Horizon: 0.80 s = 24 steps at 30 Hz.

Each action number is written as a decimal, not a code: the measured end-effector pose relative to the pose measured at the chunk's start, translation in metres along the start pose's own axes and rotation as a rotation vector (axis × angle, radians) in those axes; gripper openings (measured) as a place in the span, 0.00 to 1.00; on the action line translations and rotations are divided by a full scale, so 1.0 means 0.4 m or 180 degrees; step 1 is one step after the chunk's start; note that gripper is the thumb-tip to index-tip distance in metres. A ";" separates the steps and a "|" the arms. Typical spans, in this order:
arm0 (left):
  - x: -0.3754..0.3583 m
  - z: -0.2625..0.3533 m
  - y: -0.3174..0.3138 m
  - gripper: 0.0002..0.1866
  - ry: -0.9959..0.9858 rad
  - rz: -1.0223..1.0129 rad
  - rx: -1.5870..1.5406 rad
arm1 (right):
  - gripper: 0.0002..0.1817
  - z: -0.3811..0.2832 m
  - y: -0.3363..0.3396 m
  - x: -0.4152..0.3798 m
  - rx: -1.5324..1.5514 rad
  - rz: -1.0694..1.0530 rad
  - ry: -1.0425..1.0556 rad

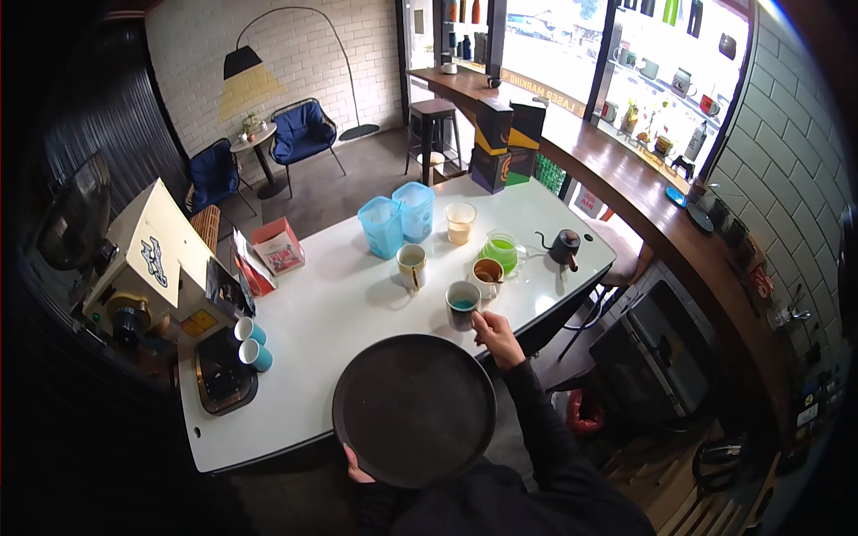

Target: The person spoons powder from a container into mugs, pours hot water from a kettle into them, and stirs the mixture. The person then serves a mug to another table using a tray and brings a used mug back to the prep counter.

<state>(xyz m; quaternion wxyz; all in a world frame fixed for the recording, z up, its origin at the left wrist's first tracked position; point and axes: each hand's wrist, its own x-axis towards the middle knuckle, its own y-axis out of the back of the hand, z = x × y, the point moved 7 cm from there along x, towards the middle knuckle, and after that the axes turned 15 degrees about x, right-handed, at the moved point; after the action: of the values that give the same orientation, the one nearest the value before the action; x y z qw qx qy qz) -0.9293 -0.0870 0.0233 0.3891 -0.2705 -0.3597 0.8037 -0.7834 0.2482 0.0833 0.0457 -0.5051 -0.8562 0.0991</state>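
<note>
Left hand point(358, 470) mostly under tray point(413, 406)

A round table point(263, 136) stands between 2 blue-cushioned chairs point(302, 127).

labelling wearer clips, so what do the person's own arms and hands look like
The right arm wears a long, dark, apparently black sleeve, plain where visible, reaching the wrist. The right hand is ungloved. The left hand is also bare where it shows, beside similarly dark clothing.

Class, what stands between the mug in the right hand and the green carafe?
In the head view, a brown-lined cup stands between the mug in the right hand and the green carafe.
</note>
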 end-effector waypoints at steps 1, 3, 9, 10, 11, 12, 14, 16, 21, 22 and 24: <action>0.000 -0.001 -0.006 0.35 0.0017 -0.0034 -0.0032 | 0.20 -0.024 0.002 -0.023 -0.0060 -0.0095 0.0008; -0.004 -0.005 -0.017 0.35 0.0067 -0.0102 -0.0091 | 0.19 -0.064 0.007 -0.082 -0.0111 -0.0191 0.0017; -0.036 -0.004 -0.032 0.35 0.0198 -0.0331 -0.0231 | 0.17 -0.172 -0.054 -0.281 -0.0174 -0.0846 -0.0063; -0.048 0.002 -0.033 0.35 0.0203 -0.0368 -0.0261 | 0.17 -0.185 -0.076 -0.314 -0.0194 -0.0895 -0.0118; -0.061 0.008 -0.031 0.35 0.0199 -0.0407 -0.0276 | 0.17 -0.184 -0.094 -0.339 -0.0199 -0.0887 -0.0127; -0.075 0.016 -0.028 0.35 0.0200 -0.0428 -0.0303 | 0.18 -0.178 -0.123 -0.367 -0.0145 -0.1013 -0.0168; -0.108 0.030 -0.020 0.35 0.0200 -0.0492 -0.0379 | 0.19 -0.158 -0.182 -0.422 -0.0053 -0.1212 -0.0260; -0.148 0.055 -0.004 0.35 0.0176 -0.0527 -0.0430 | 0.19 -0.126 -0.240 -0.470 -0.0074 -0.1416 -0.0340; -0.275 0.148 0.069 0.35 0.0014 -0.0507 -0.0386 | 0.18 -0.033 -0.395 -0.598 0.0074 -0.1747 -0.0663; -0.300 0.165 0.093 0.35 -0.0056 -0.0444 -0.0399 | 0.18 -0.019 -0.427 -0.623 0.0016 -0.1847 -0.0657; -0.361 0.210 0.140 0.34 -0.0229 -0.0266 -0.0426 | 0.19 -0.002 -0.495 -0.676 -0.0137 -0.2098 -0.0571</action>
<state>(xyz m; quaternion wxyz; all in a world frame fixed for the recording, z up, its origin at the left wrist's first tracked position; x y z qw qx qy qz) -0.9339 -0.2610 0.0516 0.3902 -0.2516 -0.4374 0.7702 -0.8213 -0.0811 0.1327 -0.0109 -0.1914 -0.9758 0.1049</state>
